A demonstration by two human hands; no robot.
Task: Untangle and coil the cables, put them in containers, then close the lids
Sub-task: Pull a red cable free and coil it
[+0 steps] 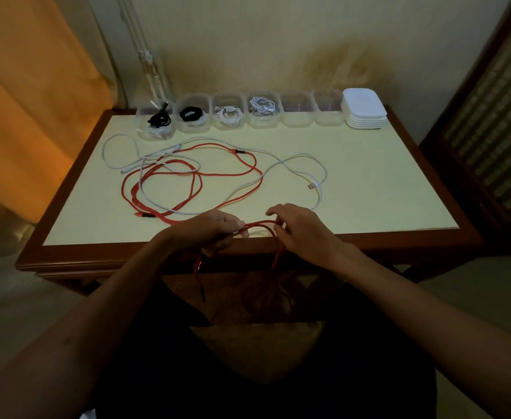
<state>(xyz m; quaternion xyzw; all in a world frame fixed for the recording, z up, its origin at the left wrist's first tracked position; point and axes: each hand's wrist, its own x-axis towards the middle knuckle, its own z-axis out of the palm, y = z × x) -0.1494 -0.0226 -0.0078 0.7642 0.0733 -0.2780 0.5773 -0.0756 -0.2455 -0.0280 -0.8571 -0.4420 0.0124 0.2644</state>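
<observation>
While both hands' fingers [239,225] pinch red cable [260,224], tangled cables [193,173] sprawl before containers [260,110].

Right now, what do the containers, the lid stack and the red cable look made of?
Containers: clear plastic, probably; cables show through the walls.
Lid stack: opaque white, smooth, likely plastic.
Red cable, held by both hands: matte, maybe braided; too blurred to tell.
</observation>
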